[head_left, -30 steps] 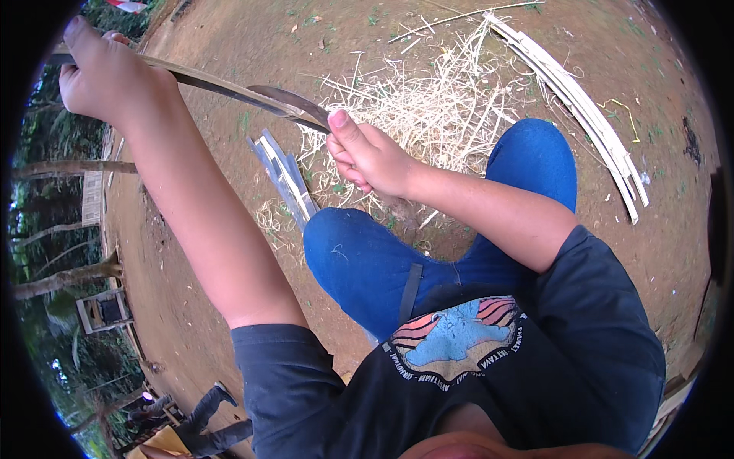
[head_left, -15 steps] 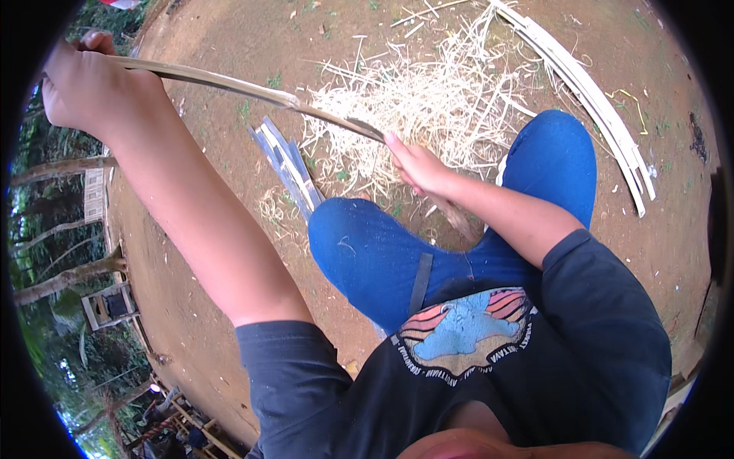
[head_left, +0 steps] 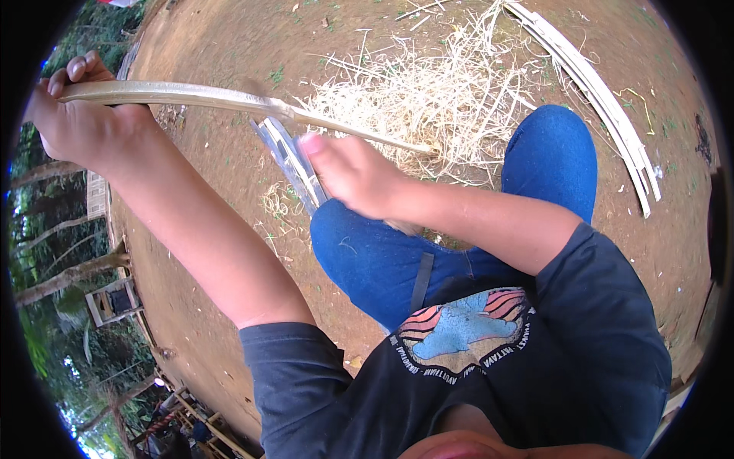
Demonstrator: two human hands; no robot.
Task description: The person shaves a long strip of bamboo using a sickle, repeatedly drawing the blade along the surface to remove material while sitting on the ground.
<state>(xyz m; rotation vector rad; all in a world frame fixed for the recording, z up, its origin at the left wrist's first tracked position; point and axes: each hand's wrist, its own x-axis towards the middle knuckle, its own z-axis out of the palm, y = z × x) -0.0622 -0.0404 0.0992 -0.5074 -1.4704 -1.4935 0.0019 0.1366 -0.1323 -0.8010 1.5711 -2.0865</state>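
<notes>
Left arm reaching up and out to the far left, left hand (head_left: 92, 134) gripping one end of the pale bamboo strip (head_left: 187, 95), fingers bent round it. Strip runs right from there, bowed, thinner past the node, free end over the shavings (head_left: 432, 96). Right forearm cuts in across my lap; right hand (head_left: 355, 177) just below the strip, fingers closed on the knife (head_left: 404, 227), thumb pointing up-left. Handle butt pokes out under my wrist; blade's too blurred to place.
</notes>
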